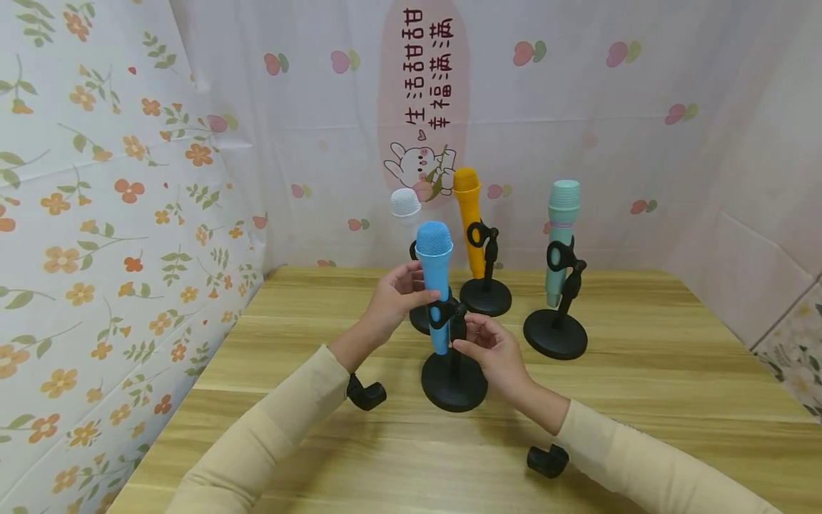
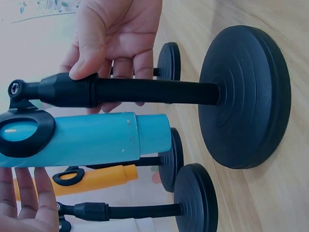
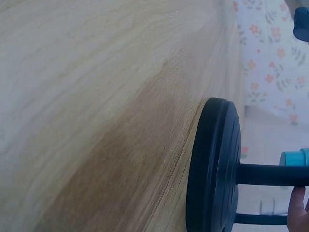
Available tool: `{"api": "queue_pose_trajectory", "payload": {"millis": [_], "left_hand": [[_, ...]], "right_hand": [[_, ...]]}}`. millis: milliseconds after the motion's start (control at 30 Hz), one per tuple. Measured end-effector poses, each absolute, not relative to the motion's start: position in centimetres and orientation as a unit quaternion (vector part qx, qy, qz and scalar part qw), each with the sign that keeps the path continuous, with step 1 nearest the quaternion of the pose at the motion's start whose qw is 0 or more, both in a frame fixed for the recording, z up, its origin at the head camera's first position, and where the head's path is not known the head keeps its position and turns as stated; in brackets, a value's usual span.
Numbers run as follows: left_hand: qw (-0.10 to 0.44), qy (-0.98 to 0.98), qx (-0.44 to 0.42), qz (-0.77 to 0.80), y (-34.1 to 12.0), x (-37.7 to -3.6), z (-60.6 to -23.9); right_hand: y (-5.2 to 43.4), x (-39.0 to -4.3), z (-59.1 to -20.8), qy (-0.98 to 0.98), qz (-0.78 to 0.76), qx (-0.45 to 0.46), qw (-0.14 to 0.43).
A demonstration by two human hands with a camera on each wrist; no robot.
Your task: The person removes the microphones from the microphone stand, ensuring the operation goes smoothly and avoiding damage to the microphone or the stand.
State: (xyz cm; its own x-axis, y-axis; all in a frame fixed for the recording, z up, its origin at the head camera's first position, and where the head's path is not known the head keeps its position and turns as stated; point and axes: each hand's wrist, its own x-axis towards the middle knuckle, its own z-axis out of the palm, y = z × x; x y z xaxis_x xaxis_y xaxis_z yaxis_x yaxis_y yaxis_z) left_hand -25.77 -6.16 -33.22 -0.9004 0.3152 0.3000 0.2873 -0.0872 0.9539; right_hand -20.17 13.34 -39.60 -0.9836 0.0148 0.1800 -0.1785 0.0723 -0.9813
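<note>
A blue microphone (image 1: 434, 285) sits upright in the clip of a black stand (image 1: 454, 382) at the middle of the wooden table (image 1: 642, 371). My left hand (image 1: 411, 289) grips the microphone's body from the left, thumb in front. My right hand (image 1: 475, 337) pinches the stand's stem just under the clip. In the left wrist view the blue microphone (image 2: 91, 140) lies along the stem (image 2: 154, 91), the right hand (image 2: 111, 43) has its thumb on the stem's collar, and the left hand's fingertips (image 2: 24, 203) are under the microphone. The right wrist view shows the round base (image 3: 215, 169).
Behind stand three more microphones on black stands: white (image 1: 406, 203), orange (image 1: 469, 221) and teal (image 1: 561, 235) to the right. Floral cloth walls close the left side and the back. A small black device (image 1: 366, 394) hangs under each forearm.
</note>
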Motion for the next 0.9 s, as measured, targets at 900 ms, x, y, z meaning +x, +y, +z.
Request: {"api": "queue_pose_trajectory", "payload": {"millis": [900], "left_hand": [[-0.05,0.683,0.227,0.692,-6.2,-23.3,-33.8]], "right_hand": [[14.4,-19.1,-39.6,-0.725,0.682,0.098,0.025]]}}
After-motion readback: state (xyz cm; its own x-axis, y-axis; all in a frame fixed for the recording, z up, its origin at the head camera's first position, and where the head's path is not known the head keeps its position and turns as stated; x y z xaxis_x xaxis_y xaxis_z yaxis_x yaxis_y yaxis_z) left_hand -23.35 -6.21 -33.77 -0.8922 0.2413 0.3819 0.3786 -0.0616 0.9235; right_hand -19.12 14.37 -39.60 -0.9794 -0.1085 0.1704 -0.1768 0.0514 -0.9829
